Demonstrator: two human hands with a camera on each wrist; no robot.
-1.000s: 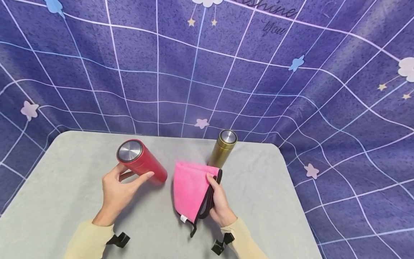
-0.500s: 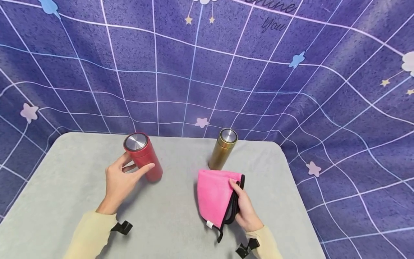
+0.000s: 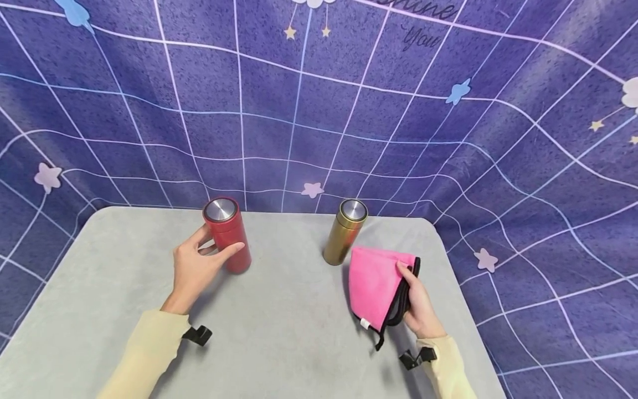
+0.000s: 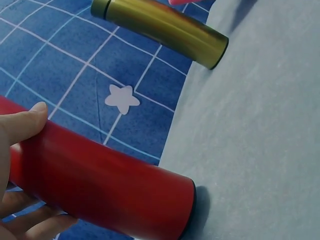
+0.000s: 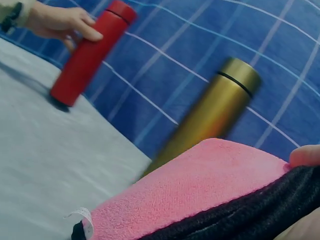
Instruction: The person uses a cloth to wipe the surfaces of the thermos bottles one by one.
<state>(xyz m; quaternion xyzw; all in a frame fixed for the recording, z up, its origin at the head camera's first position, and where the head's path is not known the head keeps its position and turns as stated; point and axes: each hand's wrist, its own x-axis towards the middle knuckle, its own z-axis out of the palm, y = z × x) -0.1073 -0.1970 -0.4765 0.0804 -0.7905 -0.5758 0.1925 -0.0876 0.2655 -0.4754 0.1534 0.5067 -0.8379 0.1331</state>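
Observation:
My left hand (image 3: 196, 270) grips a red thermos bottle (image 3: 230, 235) with a silver-topped lid, thumb on the near side and fingers behind. The bottle is nearly upright in the head view, its base at or just over the table; I cannot tell which. In my right hand (image 3: 420, 307) is a folded pink cloth (image 3: 375, 282) with black edging, a white tag and a black loop, pinched at its right edge. Between the hands a gold thermos bottle (image 3: 341, 235) stands upright on the table. In the right wrist view the cloth hides the gold bottle's (image 5: 215, 110) base.
A pale grey cloth covers the table (image 3: 279, 327), which has rounded far corners. Behind it and to the sides hangs a purple-blue curtain (image 3: 269, 133) with grid lines, stars and clouds. Each wrist wears a black camera strap.
My right hand has carried the pink cloth to the right, past the gold bottle. The red bottle has come more upright and shifted slightly right and back in my left hand.

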